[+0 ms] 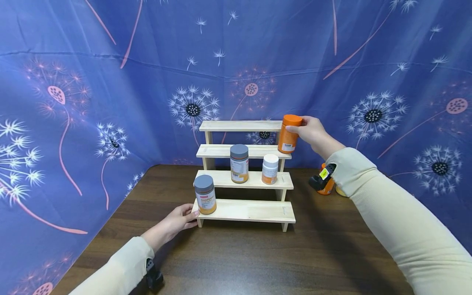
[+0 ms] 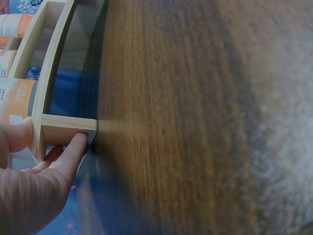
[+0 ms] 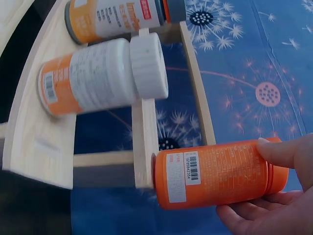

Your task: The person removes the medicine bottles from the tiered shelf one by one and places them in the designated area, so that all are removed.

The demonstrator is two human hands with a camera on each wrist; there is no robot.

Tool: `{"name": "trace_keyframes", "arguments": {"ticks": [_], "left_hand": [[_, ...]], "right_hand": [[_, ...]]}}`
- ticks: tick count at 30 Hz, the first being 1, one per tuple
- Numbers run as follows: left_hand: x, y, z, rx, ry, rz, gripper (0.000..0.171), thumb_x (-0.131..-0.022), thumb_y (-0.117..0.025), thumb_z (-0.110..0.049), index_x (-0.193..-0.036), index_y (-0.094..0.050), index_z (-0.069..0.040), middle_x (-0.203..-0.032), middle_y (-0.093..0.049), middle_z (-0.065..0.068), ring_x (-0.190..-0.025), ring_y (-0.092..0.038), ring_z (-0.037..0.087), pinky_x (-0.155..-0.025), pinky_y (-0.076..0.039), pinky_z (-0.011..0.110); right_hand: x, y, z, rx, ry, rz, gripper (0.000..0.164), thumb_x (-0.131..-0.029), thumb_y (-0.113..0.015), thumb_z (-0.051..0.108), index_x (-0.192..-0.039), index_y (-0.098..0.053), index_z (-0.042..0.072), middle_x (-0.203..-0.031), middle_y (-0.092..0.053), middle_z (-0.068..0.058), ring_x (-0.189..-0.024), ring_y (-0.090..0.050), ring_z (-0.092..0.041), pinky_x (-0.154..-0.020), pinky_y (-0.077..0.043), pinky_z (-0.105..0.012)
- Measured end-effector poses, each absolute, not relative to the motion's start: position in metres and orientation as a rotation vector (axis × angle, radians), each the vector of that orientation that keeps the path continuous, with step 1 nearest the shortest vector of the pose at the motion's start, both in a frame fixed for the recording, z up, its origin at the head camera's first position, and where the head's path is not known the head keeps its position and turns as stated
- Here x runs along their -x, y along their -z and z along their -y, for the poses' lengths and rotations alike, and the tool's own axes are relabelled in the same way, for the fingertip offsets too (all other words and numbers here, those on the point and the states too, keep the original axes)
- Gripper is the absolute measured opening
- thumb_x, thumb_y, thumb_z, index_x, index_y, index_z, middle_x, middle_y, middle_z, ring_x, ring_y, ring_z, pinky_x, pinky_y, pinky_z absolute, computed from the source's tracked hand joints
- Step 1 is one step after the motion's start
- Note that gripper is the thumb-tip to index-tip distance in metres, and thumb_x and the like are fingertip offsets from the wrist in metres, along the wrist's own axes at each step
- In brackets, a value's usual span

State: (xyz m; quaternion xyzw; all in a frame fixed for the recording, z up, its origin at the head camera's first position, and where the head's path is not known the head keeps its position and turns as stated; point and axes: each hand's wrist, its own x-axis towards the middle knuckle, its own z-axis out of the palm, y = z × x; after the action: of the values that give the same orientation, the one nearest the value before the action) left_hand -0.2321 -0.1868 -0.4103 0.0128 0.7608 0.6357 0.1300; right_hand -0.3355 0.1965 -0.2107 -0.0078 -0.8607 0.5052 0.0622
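Note:
My right hand (image 1: 311, 133) grips an orange bottle (image 1: 288, 137) near its orange lid. The bottle's base is right at the right end of the shelf second from the top of a wooden stepped rack (image 1: 243, 210); it tilts slightly in the head view. With thumb above and fingers below, my left hand (image 1: 180, 221) holds the left end of the rack's lowest shelf. Beside that thumb stands a grey-lidded bottle (image 1: 205, 196). One step higher are another grey-lidded bottle (image 1: 239, 164) and a white-capped bottle (image 3: 105, 76), both upright.
Behind my right wrist, an orange container (image 1: 326, 187) and a yellow item (image 1: 341, 191) stand on the brown wooden table (image 1: 236, 258), partly hidden by the sleeve. A blue dandelion-print cloth (image 1: 147, 102) hangs close behind the rack. The top shelf (image 1: 239, 125) stands highest, at the back.

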Motion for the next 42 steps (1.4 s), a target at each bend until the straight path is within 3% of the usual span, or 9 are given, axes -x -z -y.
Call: {"name": "trace_keyframes", "arguments": {"ticks": [22, 33, 42], "left_hand": [[0.230, 0.410, 0.193, -0.045, -1.851, -2.208, 0.043, -0.102, -0.045, -0.006, -0.138, -0.033, 0.015, -0.135, -0.047, 0.032, -0.116, -0.057, 0.029, -0.102, -0.051, 0.044], [0.232, 0.411, 0.189, -0.040, -1.869, -2.213, 0.043, -0.102, -0.046, -0.005, -0.137, -0.035, 0.015, -0.133, -0.049, 0.031, -0.115, -0.058, 0.029, -0.101, -0.051, 0.045], [0.231, 0.414, 0.188, -0.053, -1.864, -2.207, 0.044, -0.101, -0.046, -0.005, -0.138, -0.033, 0.016, -0.132, -0.049, 0.032, -0.115, -0.058, 0.029, -0.101, -0.051, 0.045]], "right_hand": [[0.338, 0.222, -0.235, 0.036, -1.507, 2.623, 0.069, -0.097, -0.058, 0.028, -0.150, -0.026, -0.004, -0.146, -0.040, -0.028, -0.130, -0.041, -0.041, -0.116, -0.031, -0.056], [0.345, 0.268, -0.249, 0.147, -1.542, 2.628, 0.070, -0.097, -0.058, 0.032, -0.150, -0.026, -0.002, -0.147, -0.040, -0.027, -0.133, -0.039, -0.043, -0.116, -0.029, -0.059], [0.348, 0.308, -0.255, 0.242, -1.541, 2.617, 0.066, -0.098, -0.058, 0.029, -0.147, -0.030, -0.005, -0.144, -0.042, -0.028, -0.128, -0.043, -0.042, -0.114, -0.034, -0.057]]}}
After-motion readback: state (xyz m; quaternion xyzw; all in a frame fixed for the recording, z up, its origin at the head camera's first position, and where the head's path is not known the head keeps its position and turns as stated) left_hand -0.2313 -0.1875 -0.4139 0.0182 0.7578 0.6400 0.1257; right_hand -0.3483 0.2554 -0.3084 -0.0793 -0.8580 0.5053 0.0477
